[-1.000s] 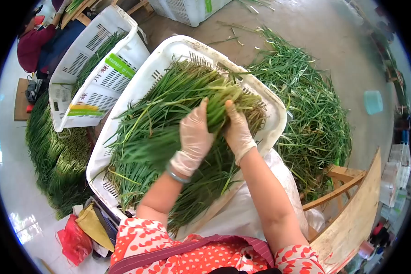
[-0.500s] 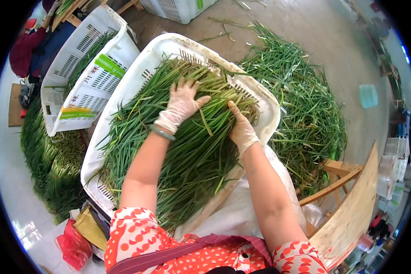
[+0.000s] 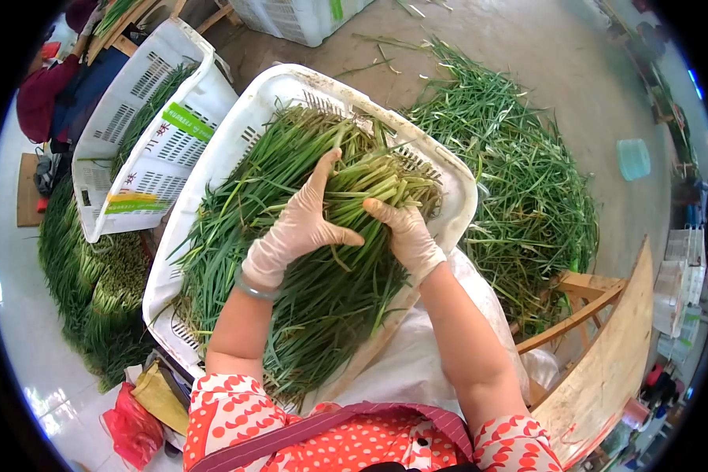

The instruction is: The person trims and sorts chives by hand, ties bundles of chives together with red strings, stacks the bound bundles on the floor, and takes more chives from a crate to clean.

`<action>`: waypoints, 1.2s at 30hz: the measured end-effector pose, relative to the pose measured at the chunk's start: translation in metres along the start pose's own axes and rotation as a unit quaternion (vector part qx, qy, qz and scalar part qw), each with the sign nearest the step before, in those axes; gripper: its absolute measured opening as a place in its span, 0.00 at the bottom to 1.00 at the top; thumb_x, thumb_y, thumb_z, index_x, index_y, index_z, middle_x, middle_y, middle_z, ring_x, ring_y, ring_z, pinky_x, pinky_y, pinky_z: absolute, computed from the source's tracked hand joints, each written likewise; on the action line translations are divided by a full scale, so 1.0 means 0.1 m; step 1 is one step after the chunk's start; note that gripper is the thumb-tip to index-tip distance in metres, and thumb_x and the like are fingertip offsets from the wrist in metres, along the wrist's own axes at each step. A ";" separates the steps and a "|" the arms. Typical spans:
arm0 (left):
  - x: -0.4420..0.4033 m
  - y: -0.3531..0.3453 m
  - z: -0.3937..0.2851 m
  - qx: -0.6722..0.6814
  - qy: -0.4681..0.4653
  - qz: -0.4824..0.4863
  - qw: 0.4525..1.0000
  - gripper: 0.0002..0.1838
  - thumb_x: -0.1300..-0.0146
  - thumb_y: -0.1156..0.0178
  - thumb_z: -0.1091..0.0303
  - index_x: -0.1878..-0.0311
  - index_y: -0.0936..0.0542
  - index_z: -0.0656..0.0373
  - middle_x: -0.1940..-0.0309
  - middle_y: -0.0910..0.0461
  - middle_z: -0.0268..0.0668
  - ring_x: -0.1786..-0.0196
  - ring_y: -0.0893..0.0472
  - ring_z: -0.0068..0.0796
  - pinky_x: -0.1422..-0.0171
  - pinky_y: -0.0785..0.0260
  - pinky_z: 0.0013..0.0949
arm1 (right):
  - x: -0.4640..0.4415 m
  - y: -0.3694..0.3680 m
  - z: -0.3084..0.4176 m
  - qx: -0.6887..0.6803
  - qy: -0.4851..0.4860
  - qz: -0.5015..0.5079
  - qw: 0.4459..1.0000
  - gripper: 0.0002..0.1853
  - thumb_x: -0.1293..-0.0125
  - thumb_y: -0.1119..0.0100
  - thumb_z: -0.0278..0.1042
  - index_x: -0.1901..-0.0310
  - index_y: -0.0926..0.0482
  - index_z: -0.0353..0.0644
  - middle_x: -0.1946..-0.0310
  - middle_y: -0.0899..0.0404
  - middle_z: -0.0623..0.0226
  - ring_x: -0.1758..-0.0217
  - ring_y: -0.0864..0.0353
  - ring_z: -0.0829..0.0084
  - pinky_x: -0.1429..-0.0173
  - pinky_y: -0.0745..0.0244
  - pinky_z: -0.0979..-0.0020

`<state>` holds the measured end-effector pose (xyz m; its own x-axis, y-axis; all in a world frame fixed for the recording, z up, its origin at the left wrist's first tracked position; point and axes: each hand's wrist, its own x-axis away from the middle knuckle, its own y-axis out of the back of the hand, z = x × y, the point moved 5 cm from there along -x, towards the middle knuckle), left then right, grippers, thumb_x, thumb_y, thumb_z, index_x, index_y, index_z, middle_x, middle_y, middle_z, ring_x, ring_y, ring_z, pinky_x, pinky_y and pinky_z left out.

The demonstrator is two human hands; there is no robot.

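Note:
A heap of long green chives fills a white plastic crate, with the pale stem ends toward the crate's far right side. My left hand, in a thin whitish glove, curves along the left of a raised bunch of chives. Its thumb and fingers are spread wide apart. On the bunch's right side is my right hand, gloved too, with the thumb on top of the stems and the other fingers hidden beneath. A bracelet circles my left wrist.
Loose chives lie piled on the floor to the right. Another white crate stands at left, beside bundled chives. A wooden board is at lower right, a red bag at lower left. A person's maroon sleeve shows upper left.
My left hand has drawn back toward me and turned onto its side, its thumb now nearer my right hand. The stems between my hands are bunched up higher. My right hand has shifted slightly left.

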<state>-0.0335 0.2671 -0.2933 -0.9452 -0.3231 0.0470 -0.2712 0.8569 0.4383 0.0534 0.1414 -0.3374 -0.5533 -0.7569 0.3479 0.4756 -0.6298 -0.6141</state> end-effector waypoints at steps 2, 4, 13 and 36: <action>0.11 0.01 -0.18 -0.094 -0.082 -0.049 0.991 0.66 0.70 0.20 0.59 0.28 0.53 0.58 0.38 0.38 0.47 0.37 0.35 0.45 0.31 0.44 0.38 | 0.04 -0.16 0.04 -0.039 0.004 0.036 0.999 0.36 0.52 0.25 0.32 0.40 0.32 0.43 0.49 0.24 0.70 0.43 0.29 0.74 0.37 0.38 0.69; 0.18 -0.04 -0.27 -0.117 -0.021 -0.040 0.992 0.66 0.71 0.20 0.60 0.28 0.52 0.59 0.40 0.36 0.48 0.38 0.34 0.47 0.32 0.43 0.40 | 0.12 -0.31 0.13 -0.052 -0.007 0.056 0.997 0.37 0.52 0.26 0.29 0.40 0.33 0.42 0.49 0.25 0.72 0.43 0.29 0.74 0.37 0.37 0.70; 0.50 -0.19 -0.59 -0.096 -0.102 -0.121 0.983 0.58 0.65 0.26 0.68 0.29 0.49 0.59 0.36 0.39 0.50 0.35 0.38 0.52 0.30 0.46 0.45 | 0.35 -0.59 0.29 0.080 0.160 0.115 0.977 0.62 0.66 0.19 0.27 0.29 0.53 0.40 0.33 0.39 0.68 0.31 0.41 0.73 0.29 0.45 0.68; -0.31 0.32 0.11 0.065 0.058 -0.183 0.979 0.27 0.36 0.54 0.81 0.33 0.35 0.55 0.53 0.20 0.37 0.58 0.23 0.17 0.48 0.32 0.22 | 0.40 -0.31 0.24 0.050 0.096 0.030 0.994 0.24 0.43 0.35 0.25 0.43 0.29 0.38 0.53 0.21 0.65 0.50 0.23 0.75 0.46 0.28 0.74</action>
<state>-0.0152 0.3086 -0.2909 -0.7556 -0.6548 0.0143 -0.6154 0.7172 0.3270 0.0335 0.1268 -0.2872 -0.6374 -0.7526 0.1652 0.5715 -0.6056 -0.5537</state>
